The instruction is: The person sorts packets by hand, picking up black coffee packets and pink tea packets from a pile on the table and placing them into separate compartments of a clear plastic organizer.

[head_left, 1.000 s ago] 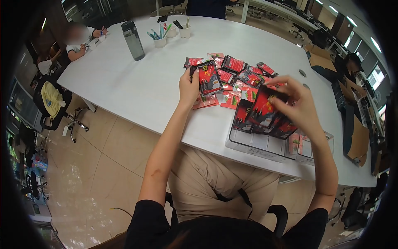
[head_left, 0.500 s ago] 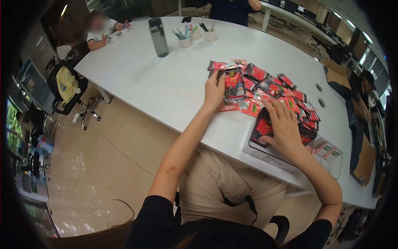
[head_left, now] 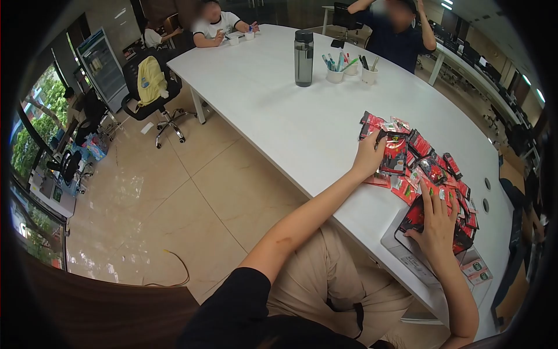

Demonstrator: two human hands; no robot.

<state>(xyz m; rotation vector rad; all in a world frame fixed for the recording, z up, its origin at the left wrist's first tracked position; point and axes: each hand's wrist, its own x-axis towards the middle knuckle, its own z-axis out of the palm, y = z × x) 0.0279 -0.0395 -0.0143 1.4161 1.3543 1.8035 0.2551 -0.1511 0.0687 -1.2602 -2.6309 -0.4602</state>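
My left hand [head_left: 368, 157] is closed on the edge of a red and black sachet [head_left: 395, 154], at the left side of a loose pile of similar sachets [head_left: 433, 171] on the white table. My right hand [head_left: 440, 228] lies over a white box [head_left: 402, 253] at the near table edge, its fingers spread and its thumb apart. Inside that box, red and black sachets [head_left: 414, 216] show beside and beneath the hand. The palm and forearm hide part of the box.
A grey water bottle [head_left: 303, 61] stands beyond the pile, beside white cups of pens [head_left: 335, 74]. Small pink and white packets [head_left: 476, 270] sit in a container right of my wrist. Two people sit or stand at the far side. A chair [head_left: 160, 93] holds a yellow bag.
The whole view has swung left, so the table, the pile and both hands appear farther right and lower. Both hands keep about the same places on the sachet and over the box.
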